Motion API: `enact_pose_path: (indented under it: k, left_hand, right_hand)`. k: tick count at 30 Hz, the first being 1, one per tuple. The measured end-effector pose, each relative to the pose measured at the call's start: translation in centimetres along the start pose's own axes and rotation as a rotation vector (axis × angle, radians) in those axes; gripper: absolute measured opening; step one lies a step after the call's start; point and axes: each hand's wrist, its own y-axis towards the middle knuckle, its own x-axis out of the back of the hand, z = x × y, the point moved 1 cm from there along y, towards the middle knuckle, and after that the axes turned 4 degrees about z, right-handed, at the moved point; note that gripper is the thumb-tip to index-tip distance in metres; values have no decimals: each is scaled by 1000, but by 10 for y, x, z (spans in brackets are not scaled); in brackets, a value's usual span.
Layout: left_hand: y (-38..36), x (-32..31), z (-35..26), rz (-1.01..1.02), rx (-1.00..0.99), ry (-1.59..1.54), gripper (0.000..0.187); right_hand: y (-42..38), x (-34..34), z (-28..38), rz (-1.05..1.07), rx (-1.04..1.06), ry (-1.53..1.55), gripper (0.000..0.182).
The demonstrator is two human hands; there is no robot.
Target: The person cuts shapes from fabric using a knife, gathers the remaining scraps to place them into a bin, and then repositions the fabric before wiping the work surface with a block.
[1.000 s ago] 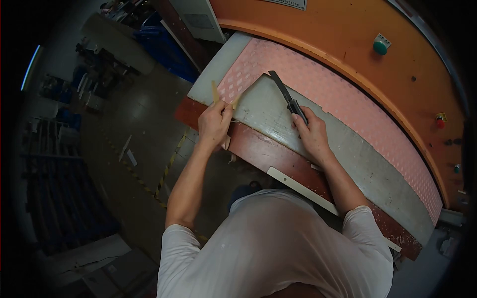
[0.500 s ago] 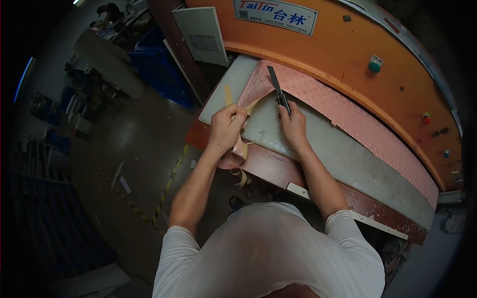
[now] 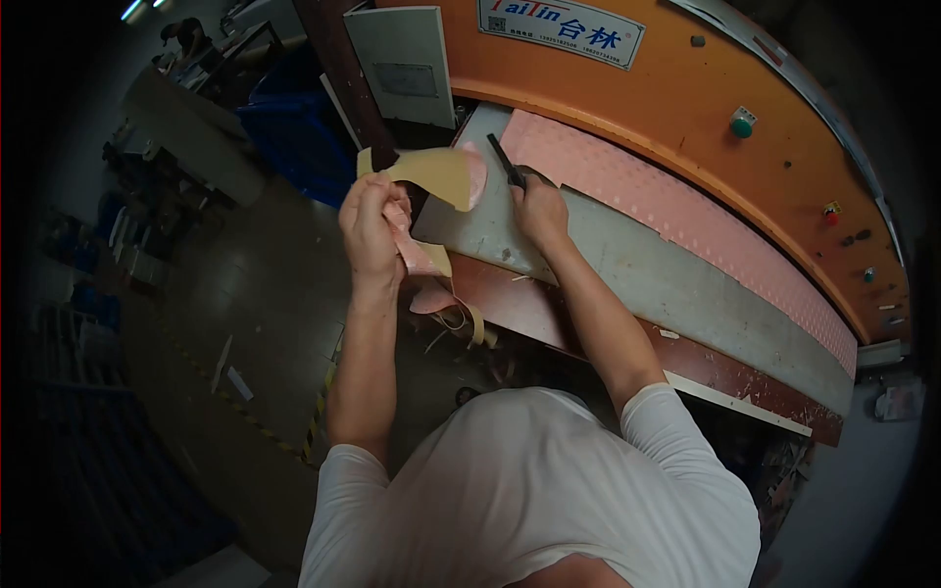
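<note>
My left hand [image 3: 369,230] is closed around a scrap strip [image 3: 433,176], pink on one face and tan on the other. The strip's wide end sticks out to the right, and a pink part hangs below my fingers, all of it off the table's left end. In my right hand [image 3: 541,214] is a dark utility knife [image 3: 505,160], its blade pointing up and left over the grey board [image 3: 647,269]. A dimpled pink sheet [image 3: 676,206] lies along the board's far side, just beyond the knife.
An orange machine [image 3: 765,176] with a green button [image 3: 741,125] rises behind the pink sheet. Under the table's reddish-brown front edge [image 3: 500,304] hang curled scraps [image 3: 476,325]. A blue bin [image 3: 299,132] stands at the left; another person [image 3: 191,39] is farther back.
My left hand has moved left and up with the strip, which has come away from the sheet on the board. My right hand and the knife have shifted a little left.
</note>
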Motion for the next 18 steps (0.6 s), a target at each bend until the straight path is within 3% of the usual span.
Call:
enact_pose_path:
  k: [2, 5, 9, 11, 13, 15, 18]
  left_hand:
    - [-5, 26, -31, -116, -167, -80, 18]
    - [-18, 103, -77, -447, -234, -135, 25]
    - [-76, 252, -56, -760, -36, 31, 28]
    - [-135, 314, -6, -903, 169, 257, 26]
    - [-231, 414, 88, -818, 477, 440, 31]
    - [-309, 426, 151, -737, 812, 556, 32]
    - [-376, 411, 214, -477, 1154, 636, 33]
  right_hand:
    - [16, -9, 14, 30, 20, -14, 31]
    - [0, -9, 26, 31, 48, 131, 32]
    - [-62, 17, 25, 239, -33, 497, 36]
    - [-89, 30, 17, 237, -82, 609, 38]
    - [-107, 37, 3, 210, -177, 751, 39]
    - [-121, 56, -7, 168, -327, 895, 43]
    - [-134, 89, -27, -31, -293, 916, 42]
